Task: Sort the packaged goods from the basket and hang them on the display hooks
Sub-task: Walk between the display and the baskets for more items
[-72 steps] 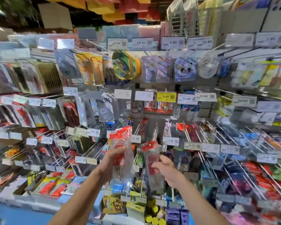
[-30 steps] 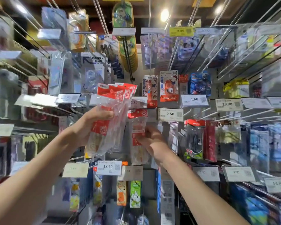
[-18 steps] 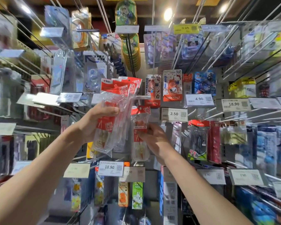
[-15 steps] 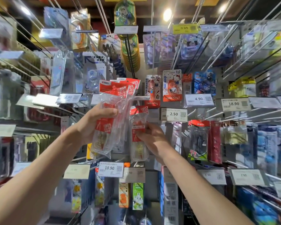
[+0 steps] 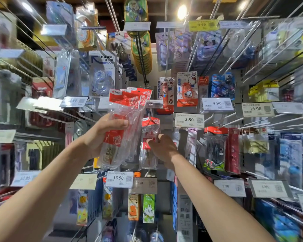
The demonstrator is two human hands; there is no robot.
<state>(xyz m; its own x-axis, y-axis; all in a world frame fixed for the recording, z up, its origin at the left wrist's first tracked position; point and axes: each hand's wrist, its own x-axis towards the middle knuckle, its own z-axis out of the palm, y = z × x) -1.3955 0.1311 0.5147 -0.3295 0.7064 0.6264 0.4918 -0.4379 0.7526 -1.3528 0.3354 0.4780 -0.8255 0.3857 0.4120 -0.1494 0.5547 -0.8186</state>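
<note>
The left hand [image 5: 101, 137] holds a bundle [image 5: 122, 130] of packs at centre, in front of the racks; just right of the bundle a single pack [image 5: 148, 154] has its top on a hook [image 5: 150, 118]; the right hand [image 5: 163, 149] pinches this pack from the right, at mid-height; the bundle's top leans over the pack's upper left. Right of the pack sits the 2.50 tag [image 5: 188, 120]; above it hangs a carded pack [image 5: 187, 89]; the 4.90 tag [image 5: 217, 103] lies right of that; the right 18.90 tag [image 5: 254, 109] farther right. The lower 18.90 tag [image 5: 119, 179] sits just below the bundle.
</note>
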